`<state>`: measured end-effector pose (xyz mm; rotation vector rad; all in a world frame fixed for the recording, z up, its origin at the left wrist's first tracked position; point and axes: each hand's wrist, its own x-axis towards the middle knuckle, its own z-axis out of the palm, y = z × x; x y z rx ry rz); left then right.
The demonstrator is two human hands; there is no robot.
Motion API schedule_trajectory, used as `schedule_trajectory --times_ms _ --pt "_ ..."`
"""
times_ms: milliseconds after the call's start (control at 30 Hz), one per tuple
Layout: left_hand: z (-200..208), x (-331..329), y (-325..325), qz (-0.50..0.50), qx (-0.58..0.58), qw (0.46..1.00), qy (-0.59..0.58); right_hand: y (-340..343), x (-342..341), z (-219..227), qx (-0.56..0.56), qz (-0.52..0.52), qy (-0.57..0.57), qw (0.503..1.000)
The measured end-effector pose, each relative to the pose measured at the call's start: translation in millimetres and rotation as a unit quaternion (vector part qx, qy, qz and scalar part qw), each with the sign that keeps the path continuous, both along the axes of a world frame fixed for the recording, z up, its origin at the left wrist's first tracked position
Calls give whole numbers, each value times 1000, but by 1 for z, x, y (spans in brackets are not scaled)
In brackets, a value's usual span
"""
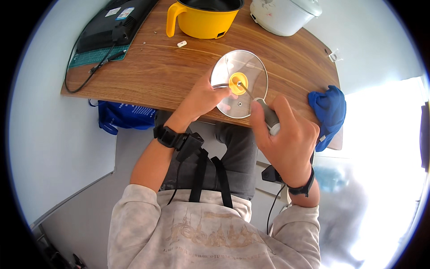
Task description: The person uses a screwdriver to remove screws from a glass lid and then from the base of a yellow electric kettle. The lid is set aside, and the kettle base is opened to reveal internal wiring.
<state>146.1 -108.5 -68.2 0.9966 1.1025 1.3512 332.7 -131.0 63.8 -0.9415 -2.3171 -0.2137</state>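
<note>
"At the near edge of the tabletop [179,74], what is being held?"

"A clear glass lid [254,80] with a metal rim is held there, about midway between left and right."

"How is it held?"

"Its left side is pinched by the left grip [200,99], and fingers are seen through the glass. Whether weight is also borne by the wood cannot be told."

"And the right grip [287,134]?"

"It is wrapped around the grey handle of a screwdriver [269,116], whose shaft is slanted toward the far left. The tip is set at the middle of a round yellow piece [238,77] at the lid's centre."

"What is placed around it?"

"On the far side a yellow pot [208,22] is seen, with a white lidded vessel [281,17] to its right and a small white piece [182,44] just nearer. At far left, a black device [114,27] is laid partly over a green mat [89,57]; at the right edge, a blue cloth [329,112] is draped."
</note>
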Motion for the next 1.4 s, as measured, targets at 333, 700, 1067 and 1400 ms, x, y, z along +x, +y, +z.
schedule_trajectory --times_ms 333,700,1067,1400 --pt "-4 1 1 8 -29 1000 -6 3 4 3 15 -42 -29 999" --pt "-8 -2 2 3 4 1000 25 -2 -10 4 25 -38 -34 998" --pt "-4 -3 2 -11 -7 1000 19 19 -1 16 -109 -11 47 993" --pt "-3 -2 1 -11 -3 1000 16 18 23 13 -182 -25 55 981"
